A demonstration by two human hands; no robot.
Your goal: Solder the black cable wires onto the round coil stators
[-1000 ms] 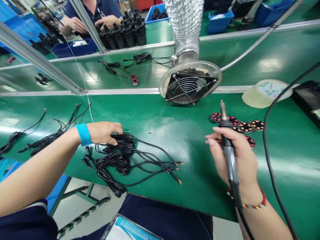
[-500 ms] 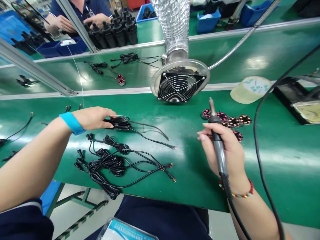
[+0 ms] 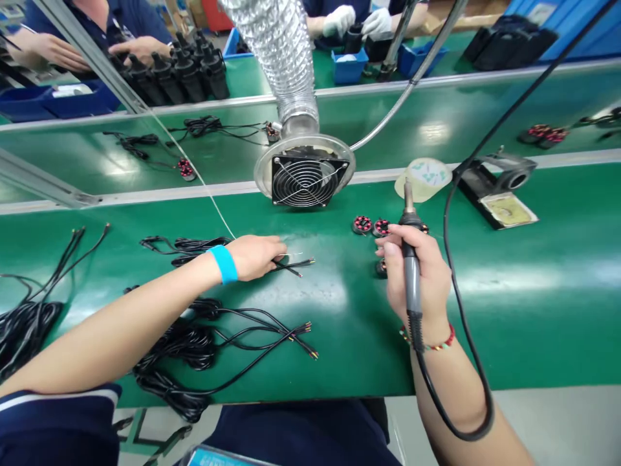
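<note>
My left hand (image 3: 256, 257), with a blue band at the wrist, is closed over a black cable (image 3: 196, 244) near its stripped ends (image 3: 305, 264). Thin solder wire (image 3: 213, 197) comes down to this hand, and a short tip of it sticks out past the fingers. A soldering iron (image 3: 412, 281) stands tip-up in the closed grip of my right hand (image 3: 431, 275). Small round motor stators (image 3: 361, 224) with pink and black windings lie behind that hand, which partly covers them. More coiled black cables (image 3: 194, 346) lie nearer me, partly under my left forearm.
A fan (image 3: 310, 181) on a foil duct (image 3: 286, 71) hangs over the bench's back edge. Behind my right hand are a tape roll (image 3: 423, 180) and an iron stand (image 3: 504, 194). The iron's cord loops along the right. Co-workers' hands (image 3: 356, 22) work across the divider.
My left hand has moved right along the cable, from its coiled bundle to near the wire ends. My right hand still holds the iron upright. The view has shifted.
</note>
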